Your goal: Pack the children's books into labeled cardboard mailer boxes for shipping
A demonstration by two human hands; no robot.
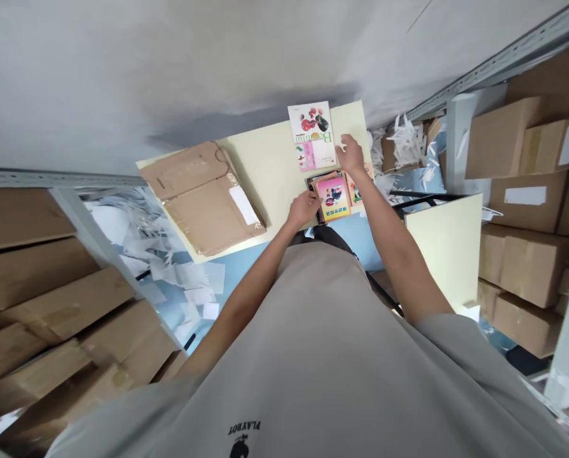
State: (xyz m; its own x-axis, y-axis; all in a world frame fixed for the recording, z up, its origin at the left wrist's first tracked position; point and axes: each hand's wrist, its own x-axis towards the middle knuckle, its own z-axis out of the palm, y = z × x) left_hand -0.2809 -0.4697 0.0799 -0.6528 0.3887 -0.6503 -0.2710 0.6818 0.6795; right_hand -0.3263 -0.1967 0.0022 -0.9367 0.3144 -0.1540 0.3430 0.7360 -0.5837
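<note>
On the cream tabletop (pixel 265 156), my left hand (pixel 305 207) is at the left edge of a small stack of booklets, its fingers bent around that edge. A booklet with a pink and yellow cover (pixel 333 197) tops the stack. My right hand (pixel 351 154) hovers near the right edge of a white booklet (pixel 311 135) with fruit pictures; its fingers are apart and hold nothing visible. Part of an orange booklet (pixel 355 191) shows beside the stack, below my right wrist.
A flattened brown cardboard box (pixel 198 203) with a white label lies on the table's left part. Shelves of cardboard cartons (pixel 60 299) stand on both sides. Paper scraps (pixel 155 235) cover the floor at left, and more lie at right. A cream panel (pixel 446 248) stands at right.
</note>
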